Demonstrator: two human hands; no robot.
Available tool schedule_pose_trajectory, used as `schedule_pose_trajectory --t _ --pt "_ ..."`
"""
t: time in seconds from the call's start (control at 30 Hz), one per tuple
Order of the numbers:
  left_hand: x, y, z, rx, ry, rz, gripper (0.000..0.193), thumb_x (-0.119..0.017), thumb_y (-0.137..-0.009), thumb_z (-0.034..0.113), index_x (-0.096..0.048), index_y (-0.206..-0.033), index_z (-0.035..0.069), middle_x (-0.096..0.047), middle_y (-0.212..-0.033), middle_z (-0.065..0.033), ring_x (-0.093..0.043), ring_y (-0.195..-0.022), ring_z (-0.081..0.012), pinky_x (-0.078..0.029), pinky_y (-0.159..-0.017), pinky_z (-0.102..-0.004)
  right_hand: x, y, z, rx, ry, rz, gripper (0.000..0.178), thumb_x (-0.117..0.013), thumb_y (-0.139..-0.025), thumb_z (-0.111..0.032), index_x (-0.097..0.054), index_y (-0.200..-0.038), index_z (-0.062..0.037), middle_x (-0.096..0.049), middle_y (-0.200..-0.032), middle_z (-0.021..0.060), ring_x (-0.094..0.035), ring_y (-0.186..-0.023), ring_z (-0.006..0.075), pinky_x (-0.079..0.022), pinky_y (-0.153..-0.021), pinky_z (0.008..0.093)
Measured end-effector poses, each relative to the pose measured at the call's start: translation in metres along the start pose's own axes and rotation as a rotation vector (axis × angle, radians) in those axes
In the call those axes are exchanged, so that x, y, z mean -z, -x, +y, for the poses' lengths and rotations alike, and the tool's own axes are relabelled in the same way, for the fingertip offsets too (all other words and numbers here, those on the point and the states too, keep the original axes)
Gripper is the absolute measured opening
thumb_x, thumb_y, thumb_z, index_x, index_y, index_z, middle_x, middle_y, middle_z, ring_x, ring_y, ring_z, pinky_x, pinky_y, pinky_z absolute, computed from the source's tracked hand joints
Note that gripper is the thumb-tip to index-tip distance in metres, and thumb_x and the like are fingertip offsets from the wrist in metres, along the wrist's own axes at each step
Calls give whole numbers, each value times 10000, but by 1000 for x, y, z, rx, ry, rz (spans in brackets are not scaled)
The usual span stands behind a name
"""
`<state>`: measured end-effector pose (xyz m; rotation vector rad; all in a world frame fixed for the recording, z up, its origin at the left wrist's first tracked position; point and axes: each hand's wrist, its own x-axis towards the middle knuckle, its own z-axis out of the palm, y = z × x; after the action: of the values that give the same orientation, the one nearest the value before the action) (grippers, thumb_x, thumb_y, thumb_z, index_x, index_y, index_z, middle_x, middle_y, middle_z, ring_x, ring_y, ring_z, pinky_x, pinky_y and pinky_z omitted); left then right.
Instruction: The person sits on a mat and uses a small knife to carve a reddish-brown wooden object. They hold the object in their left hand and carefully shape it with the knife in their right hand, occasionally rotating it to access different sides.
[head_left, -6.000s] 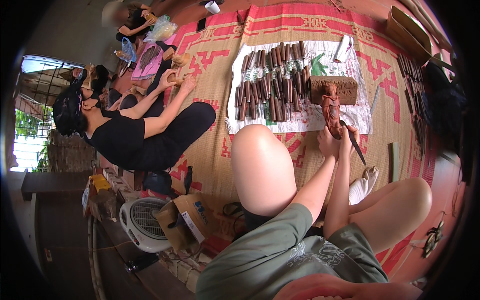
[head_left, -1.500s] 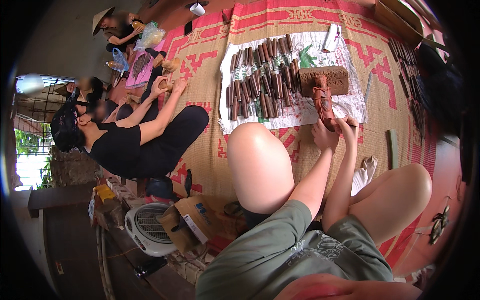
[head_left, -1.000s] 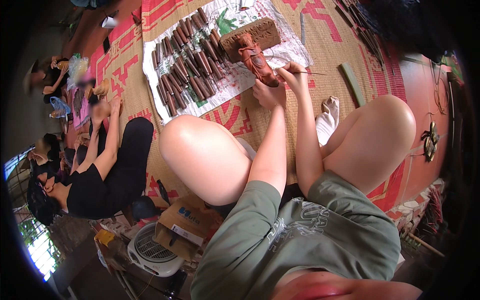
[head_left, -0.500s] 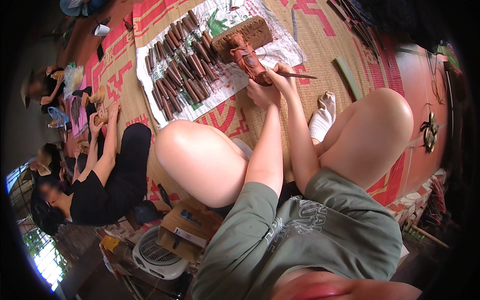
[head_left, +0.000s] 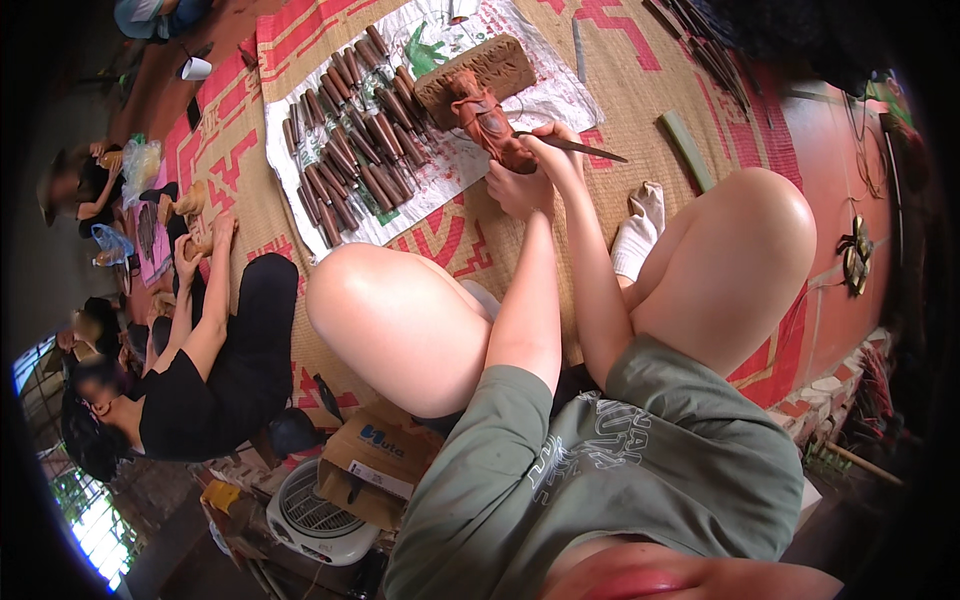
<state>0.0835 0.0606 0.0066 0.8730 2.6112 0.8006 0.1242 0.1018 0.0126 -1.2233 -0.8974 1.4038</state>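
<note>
A reddish-brown carved wooden figure [head_left: 484, 120] lies tilted with its far end against a thick brown wooden block [head_left: 508, 72]. My left hand [head_left: 520, 190] is closed around the near end of the figure. In my right hand [head_left: 558, 160], just beside it, is a slim dark tapering tool [head_left: 590, 151], knife- or file-like. Its pointed end sticks out to the right, and its other end reaches the figure's side. The right fingers cover its middle. Left of the block, several wooden-handled carving chisels [head_left: 350, 140] lie in rows on a white sheet [head_left: 440, 190].
The sheet lies on a red-and-tan woven mat [head_left: 620, 110]. A green strip [head_left: 684, 150] lies on the right, with long dark rods [head_left: 715, 60] beyond. At left a person in black [head_left: 210, 390] sits handling a wooden piece. A cardboard box [head_left: 375, 460] and a fan [head_left: 315, 510] stand behind.
The tool in my right hand has tilted, its pointed end now lower, and its other end shows at the figure. My left hand keeps its grip. The whole view has shifted slightly.
</note>
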Motion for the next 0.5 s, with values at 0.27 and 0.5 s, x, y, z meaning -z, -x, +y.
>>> schedule_pose_trajectory --t 0.27,0.5 --pt "-7 -1 -4 -23 18 42 583 -640 -744 413 -453 -1109 -2 -490 -1043 -179 -512 -988 -373 -494 -744 -482 19 -4 14 14 351 -144 197 -753 -727 -90 -570 -717 -18 -640 -693 37 -591 -620 71 -473 -541 213" --pt "3 1 0 -9 11 -51 606 -628 -746 410 -449 -1146 -9 -487 -1065 -173 -500 -1024 -364 -495 -758 -482 2 4 -11 31 -2 -112 183 -728 -746 -87 -564 -708 -16 -632 -659 48 -589 -593 70 -472 -531 208"
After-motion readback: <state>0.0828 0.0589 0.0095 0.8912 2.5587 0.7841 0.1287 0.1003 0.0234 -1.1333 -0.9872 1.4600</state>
